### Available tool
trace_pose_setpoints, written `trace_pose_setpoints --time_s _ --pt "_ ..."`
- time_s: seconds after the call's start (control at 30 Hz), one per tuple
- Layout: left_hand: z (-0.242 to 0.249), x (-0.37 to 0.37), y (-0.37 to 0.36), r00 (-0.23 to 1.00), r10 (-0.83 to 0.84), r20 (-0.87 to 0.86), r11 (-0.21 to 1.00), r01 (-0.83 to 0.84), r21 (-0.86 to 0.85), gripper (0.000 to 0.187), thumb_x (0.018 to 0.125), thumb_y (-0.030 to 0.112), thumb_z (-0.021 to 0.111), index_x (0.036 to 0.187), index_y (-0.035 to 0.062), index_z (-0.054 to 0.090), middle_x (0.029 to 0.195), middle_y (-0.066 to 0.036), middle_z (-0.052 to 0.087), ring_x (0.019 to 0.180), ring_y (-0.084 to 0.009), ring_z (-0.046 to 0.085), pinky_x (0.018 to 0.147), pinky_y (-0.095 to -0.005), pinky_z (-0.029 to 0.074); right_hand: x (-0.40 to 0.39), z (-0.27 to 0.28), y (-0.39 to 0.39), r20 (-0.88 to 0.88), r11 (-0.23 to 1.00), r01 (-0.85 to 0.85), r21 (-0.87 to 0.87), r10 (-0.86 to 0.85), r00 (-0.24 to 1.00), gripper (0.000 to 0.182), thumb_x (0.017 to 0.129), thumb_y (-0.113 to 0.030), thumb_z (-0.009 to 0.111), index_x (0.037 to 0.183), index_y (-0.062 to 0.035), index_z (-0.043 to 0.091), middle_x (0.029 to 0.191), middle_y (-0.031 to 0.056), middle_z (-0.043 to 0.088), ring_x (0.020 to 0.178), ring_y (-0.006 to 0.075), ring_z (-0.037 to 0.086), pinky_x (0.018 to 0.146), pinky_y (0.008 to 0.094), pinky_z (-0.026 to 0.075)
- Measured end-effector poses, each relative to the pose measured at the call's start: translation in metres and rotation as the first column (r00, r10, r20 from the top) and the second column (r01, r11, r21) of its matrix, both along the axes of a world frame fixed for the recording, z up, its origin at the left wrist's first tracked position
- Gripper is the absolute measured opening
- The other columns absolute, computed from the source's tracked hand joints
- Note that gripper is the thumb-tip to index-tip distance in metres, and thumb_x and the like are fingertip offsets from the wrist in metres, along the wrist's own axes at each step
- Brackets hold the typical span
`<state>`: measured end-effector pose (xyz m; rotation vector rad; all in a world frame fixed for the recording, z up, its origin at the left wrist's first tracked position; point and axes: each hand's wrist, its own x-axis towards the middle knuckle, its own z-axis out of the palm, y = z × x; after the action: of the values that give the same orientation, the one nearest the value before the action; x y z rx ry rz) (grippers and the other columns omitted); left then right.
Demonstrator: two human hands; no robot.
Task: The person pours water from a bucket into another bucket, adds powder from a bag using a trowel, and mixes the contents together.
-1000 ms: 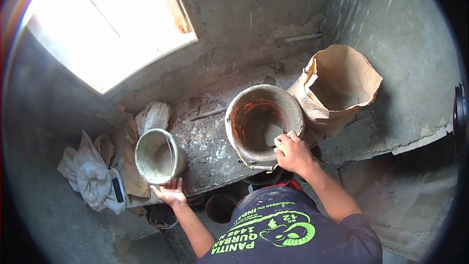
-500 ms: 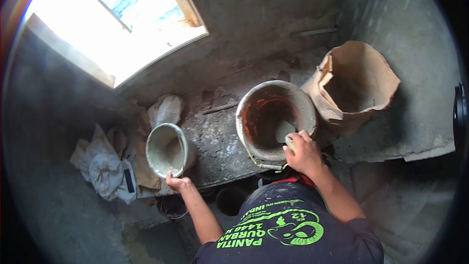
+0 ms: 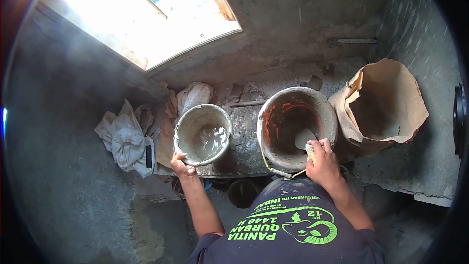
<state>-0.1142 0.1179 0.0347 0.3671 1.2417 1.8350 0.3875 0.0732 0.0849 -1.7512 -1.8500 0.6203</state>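
Note:
My left hand (image 3: 182, 166) grips the near left rim of a small grey bucket (image 3: 181, 139), which holds watery liquid with bright reflections. To its right stands a larger bucket (image 3: 328, 112) with reddish stains inside and a wire handle hanging over its near side. My right hand (image 3: 322, 159) is closed on the handle of a trowel (image 3: 305, 138) at the near right rim. The trowel's pale blade reaches down into the large bucket. Right beside that bucket is an open brown paper sack (image 3: 354, 112).
A rough concrete ledge (image 3: 244, 142) carries the buckets. White crumpled sacks (image 3: 128, 139) lie at its left end. A bright window opening (image 3: 146, 19) is at upper left. A dark container (image 3: 243, 194) sits below the ledge, and a stick lies between the buckets.
The view has shifted, so the scene sits further right. The small bucket in my left hand has moved closer to the large one, and its liquid now shows bright reflections. My right hand keeps the trowel.

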Motion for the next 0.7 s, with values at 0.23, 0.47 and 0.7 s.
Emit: trace_pose_setpoints --time_s 0.23,0.47,0.7 --pt "0.077 0.064 0.013 0.959 -0.279 -0.054 0.960 0.280 0.009 0.049 0.067 -0.004 0.048 0.115 -0.0075 0.061 0.109 -0.018 0.068 0.097 -0.0301 0.067 0.092 -0.0399 0.055 0.022 0.009 0.011 -0.023 0.998 -0.058 -0.038 0.058 0.998 0.048 0.080 -0.010 0.069 0.127 -0.0080 0.057 0.121 0.0216 0.051 0.100 0.0457 0.065 0.086 0.0527 0.057" --pt "0.146 0.135 0.034 0.851 -0.416 -0.322 0.903 0.428 -0.036 0.052 0.062 -0.004 0.051 0.111 -0.0128 0.067 0.101 -0.016 0.072 0.086 -0.0219 0.070 0.084 -0.0306 0.056 0.026 0.008 0.012 -0.007 0.989 -0.142 -0.035 0.142 0.990 0.048 0.080 -0.010 0.067 0.127 -0.0062 0.057 0.118 0.0209 0.051 0.094 0.0430 0.068 0.082 0.0507 0.059" --pt "0.174 0.155 0.053 0.772 -0.465 -0.432 0.864 0.503 -0.030 0.056 0.062 -0.003 0.053 0.115 -0.0145 0.066 0.102 -0.015 0.073 0.086 -0.0195 0.070 0.084 -0.0277 0.055 0.029 0.002 0.012 -0.022 0.984 -0.173 -0.040 0.173 0.985 0.046 0.081 -0.012 0.063 0.127 -0.0051 0.057 0.118 0.0218 0.050 0.091 0.0437 0.069 0.080 0.0508 0.060"
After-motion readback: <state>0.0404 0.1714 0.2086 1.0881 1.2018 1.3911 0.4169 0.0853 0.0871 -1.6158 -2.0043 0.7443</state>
